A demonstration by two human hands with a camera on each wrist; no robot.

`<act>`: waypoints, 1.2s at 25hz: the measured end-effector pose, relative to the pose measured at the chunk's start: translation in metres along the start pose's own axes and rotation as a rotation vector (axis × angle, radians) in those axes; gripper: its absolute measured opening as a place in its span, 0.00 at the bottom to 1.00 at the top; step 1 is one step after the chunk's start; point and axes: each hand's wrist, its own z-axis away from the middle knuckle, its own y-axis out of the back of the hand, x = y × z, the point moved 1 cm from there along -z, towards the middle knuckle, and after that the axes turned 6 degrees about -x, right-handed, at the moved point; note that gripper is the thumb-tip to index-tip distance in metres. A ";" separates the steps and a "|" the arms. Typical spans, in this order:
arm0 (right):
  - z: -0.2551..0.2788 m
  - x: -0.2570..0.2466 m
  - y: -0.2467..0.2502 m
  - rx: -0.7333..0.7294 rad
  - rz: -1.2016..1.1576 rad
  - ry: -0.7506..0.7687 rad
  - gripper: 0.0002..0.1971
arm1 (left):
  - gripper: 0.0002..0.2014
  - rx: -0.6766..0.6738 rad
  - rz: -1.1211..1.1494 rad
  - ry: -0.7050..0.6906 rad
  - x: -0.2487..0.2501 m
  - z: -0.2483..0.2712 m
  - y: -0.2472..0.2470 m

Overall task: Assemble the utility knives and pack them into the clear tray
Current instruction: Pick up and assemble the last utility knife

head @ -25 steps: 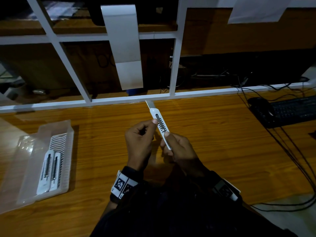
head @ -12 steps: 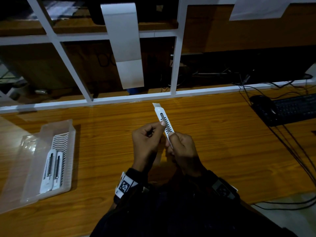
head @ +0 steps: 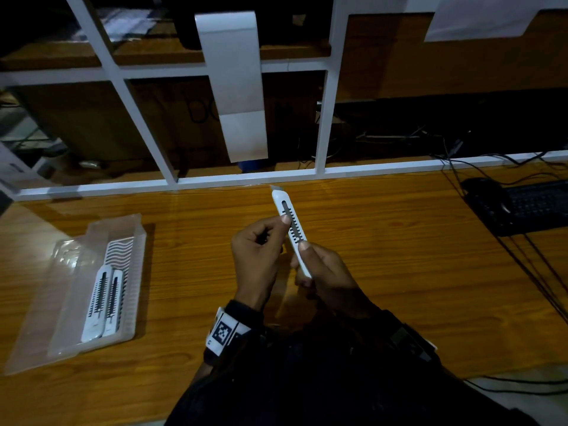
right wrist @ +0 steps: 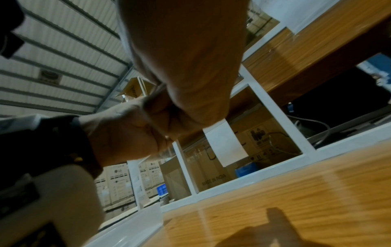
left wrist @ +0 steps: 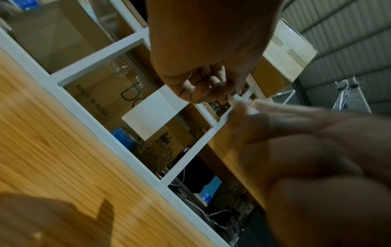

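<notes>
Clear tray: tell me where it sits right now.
In the head view the clear tray lies on the wooden desk at the far left, well left of both hands, with two white knives inside.

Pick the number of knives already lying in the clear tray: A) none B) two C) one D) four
B: two white knives lie side by side in the tray on the left of the desk, while a third knife is held by both hands.
</notes>
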 end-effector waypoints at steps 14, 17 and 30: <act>0.002 -0.003 0.002 0.157 0.064 0.047 0.20 | 0.04 -0.039 -0.019 0.046 0.004 0.009 -0.004; 0.002 -0.004 0.003 0.167 0.088 0.054 0.18 | 0.04 -0.035 -0.014 0.051 0.005 0.010 -0.006; 0.007 -0.005 0.004 -0.094 -0.080 -0.104 0.15 | 0.04 0.013 0.021 0.133 0.011 0.004 0.001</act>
